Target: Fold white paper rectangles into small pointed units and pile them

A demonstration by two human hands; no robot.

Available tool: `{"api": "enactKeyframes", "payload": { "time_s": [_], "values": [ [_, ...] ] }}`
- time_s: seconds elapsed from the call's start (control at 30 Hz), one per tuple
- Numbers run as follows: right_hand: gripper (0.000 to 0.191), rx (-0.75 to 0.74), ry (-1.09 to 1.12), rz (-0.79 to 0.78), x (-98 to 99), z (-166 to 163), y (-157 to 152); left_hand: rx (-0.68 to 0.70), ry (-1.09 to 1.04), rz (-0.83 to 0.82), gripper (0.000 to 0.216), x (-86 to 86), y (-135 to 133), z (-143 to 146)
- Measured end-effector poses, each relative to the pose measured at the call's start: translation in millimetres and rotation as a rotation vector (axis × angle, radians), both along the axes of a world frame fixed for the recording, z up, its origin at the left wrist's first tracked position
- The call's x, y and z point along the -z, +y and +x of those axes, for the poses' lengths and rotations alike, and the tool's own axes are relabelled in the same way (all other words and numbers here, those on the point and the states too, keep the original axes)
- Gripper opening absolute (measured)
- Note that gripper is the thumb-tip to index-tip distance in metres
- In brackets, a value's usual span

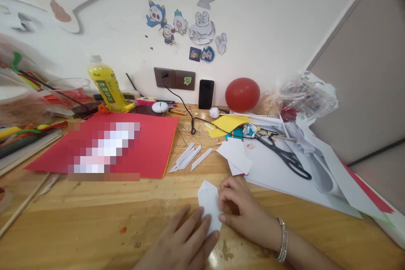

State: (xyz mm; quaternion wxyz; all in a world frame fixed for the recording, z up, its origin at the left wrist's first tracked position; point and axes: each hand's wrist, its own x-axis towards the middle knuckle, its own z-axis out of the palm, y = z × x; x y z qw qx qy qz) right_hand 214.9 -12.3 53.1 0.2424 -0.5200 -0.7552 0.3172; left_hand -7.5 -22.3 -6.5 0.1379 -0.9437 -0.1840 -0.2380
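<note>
Wooden table (148, 200), marked with small stains (226, 251). On it: folded white paper (209, 202), narrow paper strips (186, 157), red sheet (155, 147) left, white sheets (268, 173) right.

A white wall (268, 17) rises behind the wooden table (95, 211), with cartoon cutouts (201, 29) stuck on it above a dark double socket plate (174, 79). A grey panel (367, 76) with a pale edge strip (344, 17) stands at the right. Light glints on the table

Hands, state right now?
Left hand: open, resting on the folded white paper.
Right hand: half-curled at the paper's right edge; whether it pinches can't be told.
</note>
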Motion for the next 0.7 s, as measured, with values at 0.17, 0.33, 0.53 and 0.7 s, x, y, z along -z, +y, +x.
{"api": "enactKeyframes", "payload": {
  "time_s": [0.17,0.33,0.53,0.7],
  "values": [
    [0.020,-0.017,0.005,0.041,3.6,2.8,2.1,0.003,0.046,-0.013,0.035,2.6,0.3,-2.5],
    [0.021,0.060,0.055,0.160,5.5,4.3,2.3,0.008,0.062,0.007,0.038,6.0,1.0,-6.8],
    [0.020,-0.052,-0.072,0.185,-0.7,6.7,-0.5,0.002,0.036,0.052,0.031,1.8,2.6,-7.1],
    [0.025,-0.306,-0.179,0.526,1.4,11.0,5.4,0.042,0.078,0.107,0.027,-22.0,5.7,-8.7]
  ]
}}
